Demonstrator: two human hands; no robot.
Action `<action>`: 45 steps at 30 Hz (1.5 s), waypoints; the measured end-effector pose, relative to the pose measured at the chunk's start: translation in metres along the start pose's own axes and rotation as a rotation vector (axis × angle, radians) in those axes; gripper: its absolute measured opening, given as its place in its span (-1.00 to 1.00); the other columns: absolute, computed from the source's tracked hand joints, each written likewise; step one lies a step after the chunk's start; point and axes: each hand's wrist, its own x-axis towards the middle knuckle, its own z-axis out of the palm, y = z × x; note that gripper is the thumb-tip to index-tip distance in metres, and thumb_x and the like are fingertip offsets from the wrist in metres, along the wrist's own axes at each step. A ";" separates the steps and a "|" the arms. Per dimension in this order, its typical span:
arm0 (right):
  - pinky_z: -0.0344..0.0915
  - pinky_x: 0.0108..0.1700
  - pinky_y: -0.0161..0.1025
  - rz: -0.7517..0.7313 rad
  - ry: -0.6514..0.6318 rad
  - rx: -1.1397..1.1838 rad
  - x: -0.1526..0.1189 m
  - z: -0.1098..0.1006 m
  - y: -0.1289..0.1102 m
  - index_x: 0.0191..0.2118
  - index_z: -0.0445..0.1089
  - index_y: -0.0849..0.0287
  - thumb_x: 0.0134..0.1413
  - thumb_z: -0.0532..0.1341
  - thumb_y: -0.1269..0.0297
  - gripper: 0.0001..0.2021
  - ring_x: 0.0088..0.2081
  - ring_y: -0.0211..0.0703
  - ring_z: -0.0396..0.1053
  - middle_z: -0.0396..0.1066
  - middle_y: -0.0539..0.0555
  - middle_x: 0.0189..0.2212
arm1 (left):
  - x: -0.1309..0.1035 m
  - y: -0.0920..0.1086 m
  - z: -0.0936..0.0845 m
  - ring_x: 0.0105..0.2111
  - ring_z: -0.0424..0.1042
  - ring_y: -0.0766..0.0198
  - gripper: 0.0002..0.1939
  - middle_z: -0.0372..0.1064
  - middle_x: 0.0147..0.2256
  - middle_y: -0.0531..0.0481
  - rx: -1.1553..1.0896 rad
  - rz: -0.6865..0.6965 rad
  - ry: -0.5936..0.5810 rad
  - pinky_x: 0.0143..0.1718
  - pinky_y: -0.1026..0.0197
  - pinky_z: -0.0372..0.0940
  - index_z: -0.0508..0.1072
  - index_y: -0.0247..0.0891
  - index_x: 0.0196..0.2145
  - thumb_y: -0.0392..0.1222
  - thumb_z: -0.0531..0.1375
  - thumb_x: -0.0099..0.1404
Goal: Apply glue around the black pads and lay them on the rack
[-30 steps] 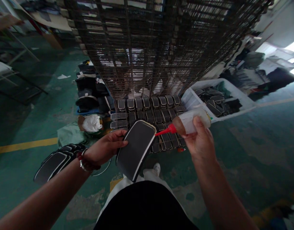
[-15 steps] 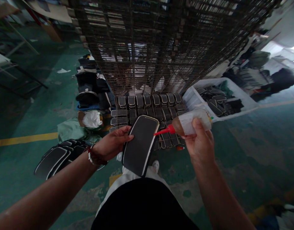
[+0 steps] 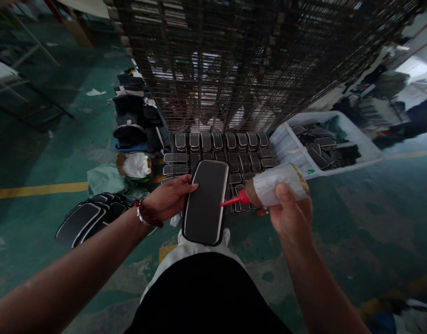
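Note:
My left hand grips a flat black panel by its left edge, thumb on top. The panel has rounded corners and a pale line running near its border. In my right hand is a squeeze bottle with a red nozzle and a whitish wrap around its brown body. Its nozzle tip points left and meets the panel's right edge, by the pale line; whether it touches cannot be made out.
A tall wire rack stands ahead, with rows of similar panels at its foot. On the right is a white bin of dark pieces. Stacked black panels, a green sack and dark bundles lie on the left.
The panel has turned more upright in my left hand. The nozzle tip has moved down along its right edge, and the bottle tilts a little more.

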 end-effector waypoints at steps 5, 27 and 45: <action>0.45 -0.20 -0.13 0.021 -0.037 -0.002 -0.004 -0.004 0.003 -0.18 0.47 0.08 -0.03 0.44 0.17 -0.72 -0.27 -0.10 0.48 0.50 0.03 -0.26 | 0.001 0.002 0.004 -0.28 0.62 0.15 -0.71 0.59 -0.17 -0.29 -0.014 -0.003 0.066 -0.21 0.15 0.54 0.48 -0.45 -0.04 -0.52 0.07 0.36; 0.52 -0.06 0.00 0.017 -0.075 0.059 -0.011 -0.010 0.008 -0.10 0.52 0.10 -0.01 0.43 0.16 -0.67 -0.25 -0.04 0.55 0.56 0.07 -0.32 | 0.009 0.011 -0.006 -0.46 0.61 0.14 -0.65 0.60 -0.38 -0.25 -0.248 0.021 0.314 -0.38 0.18 0.55 0.49 -0.55 0.01 -0.52 0.00 0.39; 0.46 -0.06 -0.12 -0.041 0.210 0.084 -0.010 -0.008 0.028 -0.07 0.50 0.06 0.09 0.34 0.16 -0.73 -0.17 -0.10 0.53 0.55 0.02 -0.26 | 0.024 -0.019 0.009 -0.41 0.62 0.19 -0.61 0.61 -0.34 -0.17 -0.682 0.106 0.519 -0.14 0.13 0.54 0.42 -0.49 0.13 -0.41 -0.06 0.47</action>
